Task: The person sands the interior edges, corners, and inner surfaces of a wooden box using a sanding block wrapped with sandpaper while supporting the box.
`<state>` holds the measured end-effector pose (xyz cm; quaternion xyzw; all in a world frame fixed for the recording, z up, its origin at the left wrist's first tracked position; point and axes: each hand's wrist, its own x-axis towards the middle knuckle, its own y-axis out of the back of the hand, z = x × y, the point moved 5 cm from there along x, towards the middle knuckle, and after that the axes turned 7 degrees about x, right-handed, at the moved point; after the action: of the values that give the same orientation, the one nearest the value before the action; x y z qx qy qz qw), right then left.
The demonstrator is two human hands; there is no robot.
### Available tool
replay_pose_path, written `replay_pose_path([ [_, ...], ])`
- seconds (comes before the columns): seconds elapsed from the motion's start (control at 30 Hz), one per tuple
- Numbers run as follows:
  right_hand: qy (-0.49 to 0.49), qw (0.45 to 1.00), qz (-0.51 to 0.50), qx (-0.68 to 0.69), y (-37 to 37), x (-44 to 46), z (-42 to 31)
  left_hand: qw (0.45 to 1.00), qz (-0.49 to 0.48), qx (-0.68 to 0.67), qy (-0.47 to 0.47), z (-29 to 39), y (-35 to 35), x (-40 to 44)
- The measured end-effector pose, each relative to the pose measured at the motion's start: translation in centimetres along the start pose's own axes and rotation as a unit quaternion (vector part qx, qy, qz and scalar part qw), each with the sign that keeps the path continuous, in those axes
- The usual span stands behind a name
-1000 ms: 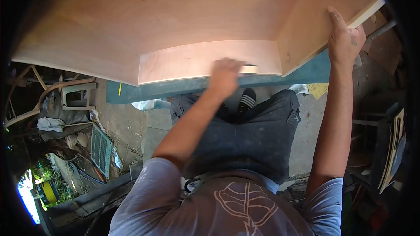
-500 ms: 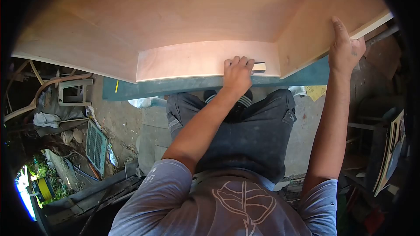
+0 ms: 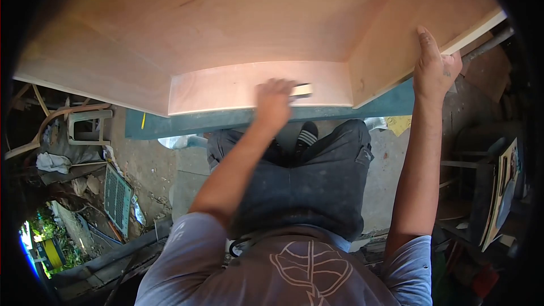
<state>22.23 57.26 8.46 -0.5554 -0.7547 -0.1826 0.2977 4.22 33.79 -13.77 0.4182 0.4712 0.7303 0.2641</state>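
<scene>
My left hand [image 3: 273,102], blurred by motion, is closed on a small sanding block [image 3: 302,90] with a pale face and a dark edge. The block is against the inner face of the low near side [image 3: 221,86] of a large wooden box, which has a bare, light-brown inside. My right hand [image 3: 435,71] grips the edge of the box's right side panel [image 3: 391,39], the thumb on the inner face and the other fingers mostly hidden behind the edge.
The box rests on a dark green bench [image 3: 187,122] over my knees. A pale plastic stool [image 3: 90,127], a green grille-like panel [image 3: 118,195] and scattered debris are on the left. Boards [image 3: 501,192] lean at the right.
My left hand has slid left along the near side with the sanding block. My right hand keeps its grip; the whole view has shifted slightly.
</scene>
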Motion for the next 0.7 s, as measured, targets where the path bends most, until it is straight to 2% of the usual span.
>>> replay_pose_path([
  [0.07, 0.003, 1.0, -0.003, -0.019, 0.5, 0.1, 0.3, 1.0, 0.001, -0.018, -0.022, 5.2, -2.8, 3.4],
  [0.1, 0.005, 1.0, -0.006, -0.02, 0.3, 0.1, -0.1, 0.998, -0.034, -0.021, -0.05, 6.7, -3.5, 4.6],
  [0.13, 0.015, 1.0, -0.008, -0.014, 0.1, 0.1, -0.4, 0.998, -0.031, -0.023, -0.049, 6.1, -3.3, 5.0],
  [0.2, 0.015, 1.0, -0.002, -0.009, 0.2, -0.1, -0.3, 0.992, -0.051, -0.028, -0.108, 3.6, -2.4, 4.2],
  [0.3, 0.005, 1.0, -0.003, 0.004, 0.0, -0.2, 0.0, 1.0, 0.015, -0.002, -0.026, -9.2, 1.2, 0.0],
  [0.33, 0.0, 1.0, 0.004, 0.0, 0.0, -0.5, 0.0, 0.999, -0.022, 0.001, 0.027, -12.7, 4.0, -1.1],
  [0.37, -0.005, 1.0, 0.005, 0.01, 0.0, -0.6, -0.1, 0.998, 0.01, 0.055, 0.017, -16.7, 5.3, -2.9],
  [0.4, -0.008, 1.0, 0.004, 0.021, -0.1, -0.5, -0.2, 0.994, -0.001, 0.103, 0.037, -18.7, 6.6, -3.8],
  [0.47, -0.013, 0.999, 0.003, 0.04, -0.1, -0.6, -0.5, 0.988, -0.011, 0.13, 0.076, -17.9, 6.6, -3.5],
  [0.5, 0.005, 1.0, -0.004, 0.02, 0.0, -0.5, -0.7, 0.995, -0.001, 0.089, 0.052, -16.2, 5.2, -2.5],
  [0.57, 0.025, 1.0, -0.014, -0.001, -0.1, 0.0, -1.0, 1.0, 0.023, 0.0, 0.004, -9.1, 1.3, 0.6],
  [0.63, -0.016, 1.0, -0.002, 0.018, -0.1, -0.4, -0.6, 1.0, 0.004, 0.002, -0.006, -0.9, -3.1, 3.9],
  [0.7, -0.004, 1.0, -0.001, -0.003, 0.4, -0.3, -0.2, 0.999, -0.051, -0.006, -0.001, 4.9, -4.2, 7.5],
])
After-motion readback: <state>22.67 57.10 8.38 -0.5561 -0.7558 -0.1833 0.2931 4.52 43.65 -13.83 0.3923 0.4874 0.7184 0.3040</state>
